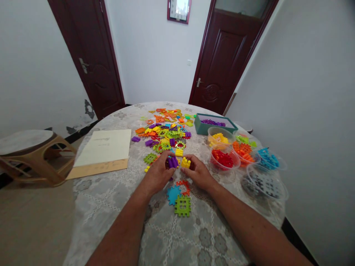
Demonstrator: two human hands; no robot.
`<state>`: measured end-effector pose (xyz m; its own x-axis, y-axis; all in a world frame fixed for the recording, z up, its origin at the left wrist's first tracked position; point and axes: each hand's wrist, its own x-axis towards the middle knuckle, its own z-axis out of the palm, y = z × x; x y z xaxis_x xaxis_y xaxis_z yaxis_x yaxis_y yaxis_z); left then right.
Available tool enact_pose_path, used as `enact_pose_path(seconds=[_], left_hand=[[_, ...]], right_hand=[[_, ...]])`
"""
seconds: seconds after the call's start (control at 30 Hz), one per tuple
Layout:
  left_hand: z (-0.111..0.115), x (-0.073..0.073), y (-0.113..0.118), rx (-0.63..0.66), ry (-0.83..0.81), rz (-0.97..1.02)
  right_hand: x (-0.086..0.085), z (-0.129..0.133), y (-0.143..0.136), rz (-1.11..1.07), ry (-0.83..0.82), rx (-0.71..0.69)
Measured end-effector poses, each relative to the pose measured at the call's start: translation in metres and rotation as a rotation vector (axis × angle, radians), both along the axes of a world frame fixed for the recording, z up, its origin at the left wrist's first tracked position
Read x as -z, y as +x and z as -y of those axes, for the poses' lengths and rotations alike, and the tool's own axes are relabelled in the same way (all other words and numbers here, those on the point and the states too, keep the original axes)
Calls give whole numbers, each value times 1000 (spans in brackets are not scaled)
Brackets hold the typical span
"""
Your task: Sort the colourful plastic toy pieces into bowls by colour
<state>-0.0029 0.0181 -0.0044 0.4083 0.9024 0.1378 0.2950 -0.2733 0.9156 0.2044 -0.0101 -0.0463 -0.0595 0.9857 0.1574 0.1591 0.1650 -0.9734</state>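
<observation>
Pinching purple piece [173, 162], left hand [157, 173].

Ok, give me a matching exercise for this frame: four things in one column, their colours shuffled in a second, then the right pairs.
Things:
1. Piece in left hand
2. Piece in right hand
3. Box holding pieces
4. Window-shaped piece nearest the camera

Colours:
A. green
B. yellow
C. teal
D. purple

Pairs: 1-D, 2-B, 3-C, 4-A.
</observation>
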Motion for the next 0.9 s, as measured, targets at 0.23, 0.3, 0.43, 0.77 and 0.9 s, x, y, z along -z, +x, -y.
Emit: enact_pose_path(seconds=[0.23, 0.3, 0.43, 0.77, 0.9], left_hand=[[-4, 1, -1, -20, 5, -13], [-5, 3, -2, -30, 19, -23], [-6, 5, -2, -57, 22, -26], [-2, 1, 0, -111, 38, -46], [-1, 1, -3, -132, 29, -40]], right_hand=[[-4, 8, -4, 318, 153, 25], [-7, 10, -6, 386, 199, 31], [-5, 11, -7, 437, 267, 34], [1, 10, -9, 435, 389, 92], [0, 13, -9, 478, 468, 89]])
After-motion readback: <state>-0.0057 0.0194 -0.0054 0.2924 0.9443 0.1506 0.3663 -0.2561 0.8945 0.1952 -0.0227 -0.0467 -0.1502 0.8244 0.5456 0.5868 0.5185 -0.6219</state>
